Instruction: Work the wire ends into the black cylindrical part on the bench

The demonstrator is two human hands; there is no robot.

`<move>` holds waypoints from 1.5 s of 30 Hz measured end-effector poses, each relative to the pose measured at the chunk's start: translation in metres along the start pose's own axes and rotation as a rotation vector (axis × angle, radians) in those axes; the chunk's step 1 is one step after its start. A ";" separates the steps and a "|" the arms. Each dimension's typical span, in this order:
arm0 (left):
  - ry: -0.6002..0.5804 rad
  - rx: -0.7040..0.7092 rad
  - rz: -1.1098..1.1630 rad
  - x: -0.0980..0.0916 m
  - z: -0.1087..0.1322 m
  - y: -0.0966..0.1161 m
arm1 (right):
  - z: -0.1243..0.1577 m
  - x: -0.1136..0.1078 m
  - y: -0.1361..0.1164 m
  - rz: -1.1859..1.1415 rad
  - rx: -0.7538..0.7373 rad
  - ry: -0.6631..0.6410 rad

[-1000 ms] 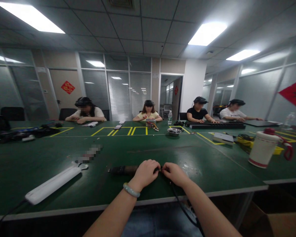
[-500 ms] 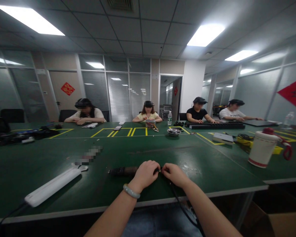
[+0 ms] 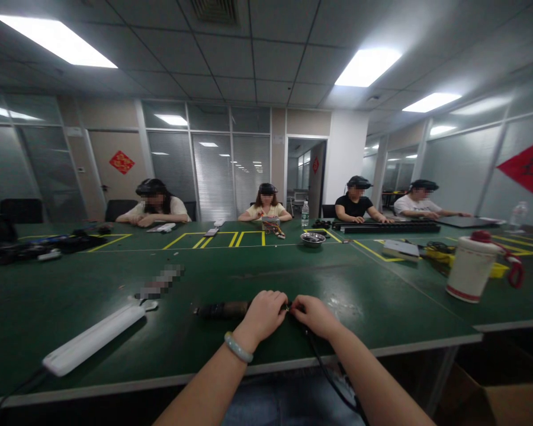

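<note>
Green table (image 3: pixel 253 269) here, left hand (image 3: pixel 266 313) curled over a dark tool (image 3: pixel 226 310) that pokes out to its left. Right hand (image 3: pixel 314 315) is just beside it, fingertips pinched together by a tiny shiny bit (image 3: pixel 288 308), can't tell what they've got. Black cable (image 3: pixel 319 357) hangs below, power strip (image 3: pixel 95 340) sits further left.

Your left wrist (image 3: pixel 249 338), just behind the grip: smooth pale grey-green bangle (image 3: pixel 238 348), brownish patch. Forearms (image 3: pixel 373 373) bare. Blue clothing (image 3: pixel 288 403) below the grip.
</note>
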State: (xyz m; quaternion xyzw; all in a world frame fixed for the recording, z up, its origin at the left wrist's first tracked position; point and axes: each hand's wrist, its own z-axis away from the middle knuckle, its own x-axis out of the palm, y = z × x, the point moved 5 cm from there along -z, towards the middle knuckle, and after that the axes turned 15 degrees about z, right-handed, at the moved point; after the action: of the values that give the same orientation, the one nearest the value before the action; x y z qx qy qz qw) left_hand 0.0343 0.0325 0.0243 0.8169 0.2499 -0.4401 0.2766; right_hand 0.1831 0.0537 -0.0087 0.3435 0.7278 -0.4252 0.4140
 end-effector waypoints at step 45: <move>0.115 0.077 0.118 -0.008 0.002 0.004 | 0.001 0.000 0.002 -0.019 -0.017 0.013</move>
State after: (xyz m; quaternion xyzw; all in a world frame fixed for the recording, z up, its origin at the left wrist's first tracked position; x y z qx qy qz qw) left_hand 0.0312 0.0270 0.0311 0.8642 0.1998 -0.3847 0.2554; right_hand 0.1846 0.0539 -0.0095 0.3359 0.7373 -0.4208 0.4079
